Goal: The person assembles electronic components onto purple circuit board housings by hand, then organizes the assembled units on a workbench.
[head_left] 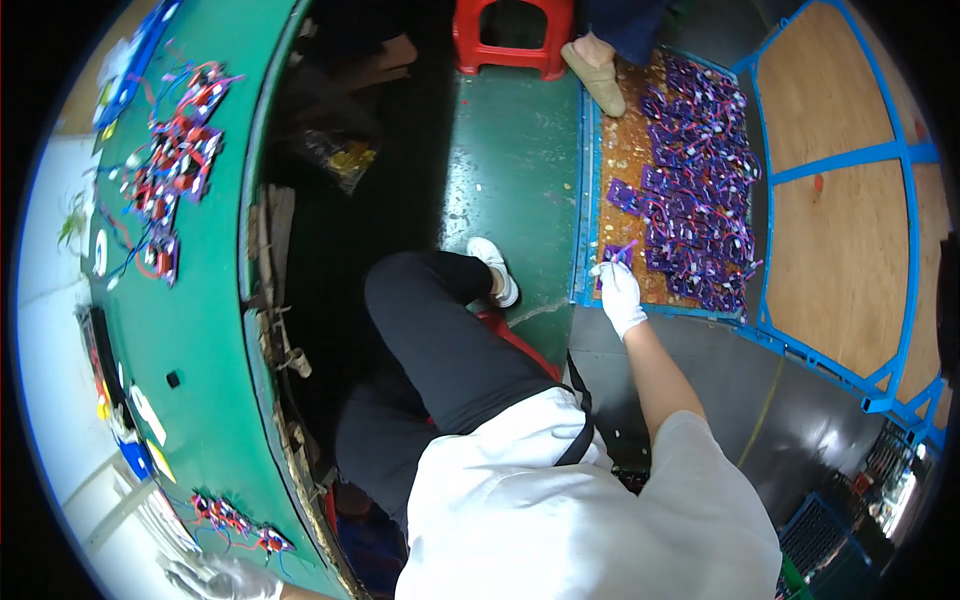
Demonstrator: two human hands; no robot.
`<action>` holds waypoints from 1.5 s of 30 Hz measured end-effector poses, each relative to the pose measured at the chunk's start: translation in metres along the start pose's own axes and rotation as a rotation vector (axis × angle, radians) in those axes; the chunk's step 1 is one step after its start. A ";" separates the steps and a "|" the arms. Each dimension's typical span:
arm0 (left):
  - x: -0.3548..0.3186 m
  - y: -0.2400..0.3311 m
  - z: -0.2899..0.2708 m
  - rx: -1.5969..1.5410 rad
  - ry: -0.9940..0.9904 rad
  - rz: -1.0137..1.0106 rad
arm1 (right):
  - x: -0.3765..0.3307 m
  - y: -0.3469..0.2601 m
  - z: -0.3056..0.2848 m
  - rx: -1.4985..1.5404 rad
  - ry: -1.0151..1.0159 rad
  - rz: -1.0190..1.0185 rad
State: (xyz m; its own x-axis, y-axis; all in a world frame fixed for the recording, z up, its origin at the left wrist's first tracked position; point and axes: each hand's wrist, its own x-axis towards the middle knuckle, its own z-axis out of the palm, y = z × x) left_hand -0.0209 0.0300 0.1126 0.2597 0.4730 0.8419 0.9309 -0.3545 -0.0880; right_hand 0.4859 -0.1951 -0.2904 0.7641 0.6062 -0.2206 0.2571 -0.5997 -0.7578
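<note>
Right hand point(620, 295) pinches a purple circuit board point(618, 254) at the near edge of the cart point(586, 200) pile. Left hand point(225, 578) rests flat, open, on the green worktop point(205, 330). I'd lift straight up so wires don't snag neighbours.

The right hand point(618, 292), in a white glove, is reaching out over the near edge of a blue-framed wooden tray point(588, 200) and pinching a small purple circuit board point(620, 252) with wires. More purple boards point(700, 190) are lying heaped across that tray. The left hand point(220, 577), also gloved, is resting at the edge of the green workbench point(210, 330), just beside a small cluster of red-and-blue wired boards point(235, 522).
</note>
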 end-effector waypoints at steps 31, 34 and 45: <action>-0.123 0.053 -0.001 -1.953 -0.188 -1.641 | -0.209 -0.422 0.072 0.060 -1.033 -1.814; -0.120 0.053 -0.007 -1.958 -0.160 -1.668 | -0.213 -0.423 0.070 0.045 -1.041 -1.783; -0.087 0.062 -0.041 -1.886 -0.464 -1.659 | -0.218 -0.435 0.020 0.254 -1.059 -1.506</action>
State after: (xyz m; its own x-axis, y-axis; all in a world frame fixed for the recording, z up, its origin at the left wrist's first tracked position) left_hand 0.0040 -0.0661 0.0560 0.1884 0.9092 -0.3713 -0.6109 0.4045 0.6806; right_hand 0.1960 -0.0561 0.0747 -0.6631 0.5798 0.4735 0.1230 0.7083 -0.6951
